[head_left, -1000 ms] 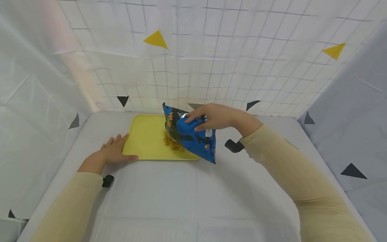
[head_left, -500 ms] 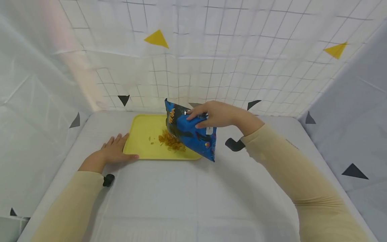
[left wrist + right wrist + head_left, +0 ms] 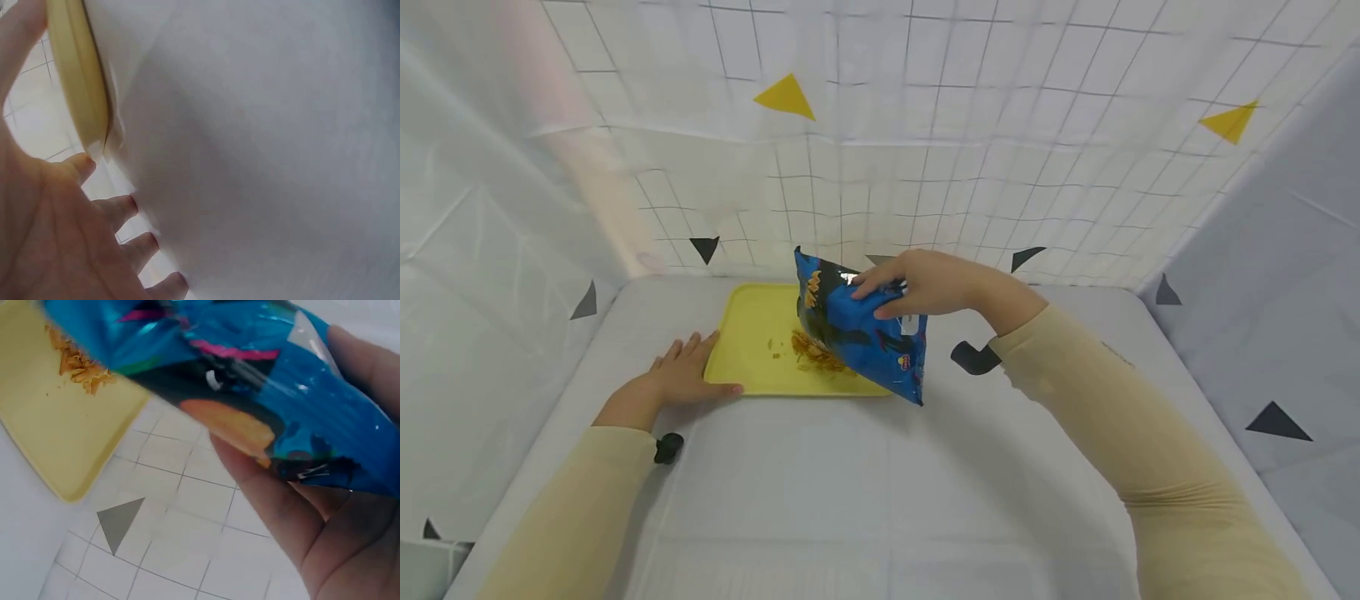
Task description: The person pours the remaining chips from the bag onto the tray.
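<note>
A blue and black snack bag hangs tilted over the right part of a yellow tray, gripped from above by my right hand. Thumb and fingers lie on either side of the bag in the right wrist view. Orange-brown snack pieces lie heaped on the tray just below the bag's lower left side, a few crumbs further left. The bag's mouth is hidden. My left hand rests at the tray's left end, fingers spread along the side and thumb at the front corner.
The tray lies on a white-covered table near the back wall. White sheeting with grid lines and yellow and black triangles rises behind, and plain sheets close off both sides. A dark wrist device sticks out by the right sleeve.
More snack pieces show on the tray than a second ago, with crumbs further left. The right hand and bag rose slightly, then shifted a little left. The left hand stays in place.
</note>
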`<state>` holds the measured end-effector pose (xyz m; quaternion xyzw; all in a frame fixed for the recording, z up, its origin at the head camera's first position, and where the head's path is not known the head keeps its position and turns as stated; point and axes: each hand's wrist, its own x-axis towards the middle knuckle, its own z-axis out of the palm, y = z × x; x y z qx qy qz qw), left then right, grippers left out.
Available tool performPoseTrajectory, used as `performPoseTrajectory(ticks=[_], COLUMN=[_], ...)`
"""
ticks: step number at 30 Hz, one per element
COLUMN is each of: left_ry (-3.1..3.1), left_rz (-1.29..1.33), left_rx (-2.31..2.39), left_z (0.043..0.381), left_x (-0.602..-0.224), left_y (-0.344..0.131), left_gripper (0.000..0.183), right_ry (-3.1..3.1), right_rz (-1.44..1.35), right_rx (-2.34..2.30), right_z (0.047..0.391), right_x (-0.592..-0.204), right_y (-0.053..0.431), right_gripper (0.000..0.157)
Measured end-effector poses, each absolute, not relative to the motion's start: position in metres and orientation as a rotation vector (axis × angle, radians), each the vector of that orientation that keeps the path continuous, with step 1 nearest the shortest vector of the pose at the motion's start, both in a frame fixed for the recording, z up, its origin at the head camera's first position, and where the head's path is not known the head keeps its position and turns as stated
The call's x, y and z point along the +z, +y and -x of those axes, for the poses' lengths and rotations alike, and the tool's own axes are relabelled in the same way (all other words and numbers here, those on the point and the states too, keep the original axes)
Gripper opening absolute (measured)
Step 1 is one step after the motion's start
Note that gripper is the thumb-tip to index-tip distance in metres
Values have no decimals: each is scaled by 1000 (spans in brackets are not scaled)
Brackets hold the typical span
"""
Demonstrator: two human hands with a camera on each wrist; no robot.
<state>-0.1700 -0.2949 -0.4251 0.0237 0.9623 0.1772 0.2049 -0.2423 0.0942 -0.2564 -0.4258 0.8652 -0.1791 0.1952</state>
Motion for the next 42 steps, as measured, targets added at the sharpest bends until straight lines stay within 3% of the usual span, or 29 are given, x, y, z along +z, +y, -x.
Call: performPoseTrajectory(ticks=[42], left_ry=[2682], left_rz=[-70], left_rx=[491], left_z=[169], left_x=[-426], left_y=[-295], left_gripper=[123], right_ry=[2474], right_rz=[1190], right_rx=[-527], right_z=[246], right_x=[-252], right_y=[69], right_gripper=[36])
